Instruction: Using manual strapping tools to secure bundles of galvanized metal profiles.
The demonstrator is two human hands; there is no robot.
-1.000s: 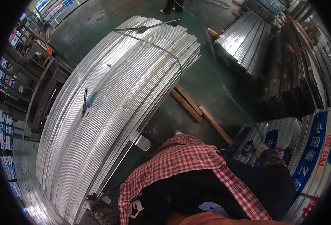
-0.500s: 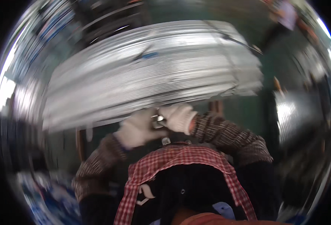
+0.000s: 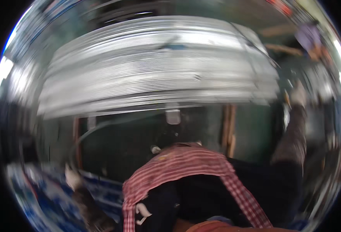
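Observation:
A long stack of ridged silvery metal strips (image 3: 139,73) lies across the view in front of me. My left hand (image 3: 73,178), in a pale glove, is low at the left, its fingers closed at the end of a thin grey strap (image 3: 101,127). The strap arches from there toward the stack's near edge. At that edge hangs a small squarish metal piece (image 3: 173,116). My right hand (image 3: 299,96), also gloved, reaches far out to the right, past the stack's end. Motion smears its fingers, and whether it holds anything is unclear.
Brown upright bars (image 3: 228,129) stand under the near side of the stack. A dark band (image 3: 251,42) crosses its right part. Blue-and-white patterned material (image 3: 48,189) lies at lower left. Another person (image 3: 309,36) in a purple top is at far right.
My hands were together at the stack's near edge around a small metal piece. They have parted, the left down and leftward, the right far out rightward. The arching strap now shows.

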